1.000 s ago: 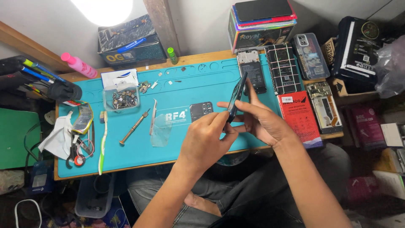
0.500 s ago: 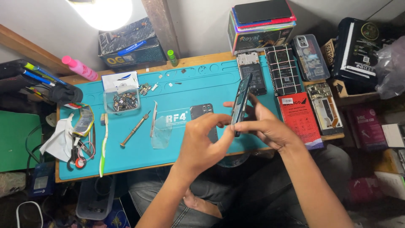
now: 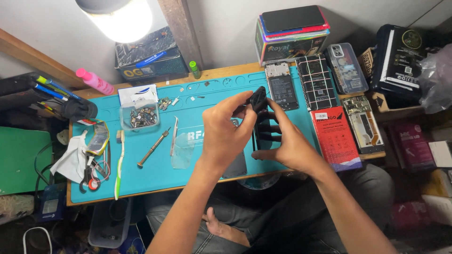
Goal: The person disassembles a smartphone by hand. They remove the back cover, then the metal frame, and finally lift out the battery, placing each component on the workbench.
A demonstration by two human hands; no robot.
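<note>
Phone (image 3: 258, 113), dark and held nearly edge-on, sits at the centre of the frame above the teal mat (image 3: 207, 155), between both your hands. Your left hand (image 3: 225, 134) pinches its top end with curled fingers (image 3: 245, 101); your right hand (image 3: 287, 141) cradles its side, fingers wrapped around it. Left of centre on the tabletop lie tweezers (image 3: 174, 135) and a screwdriver (image 3: 153, 147). Farther back, an opened phone (image 3: 281, 85) lies on the mat's upper edge.
</note>
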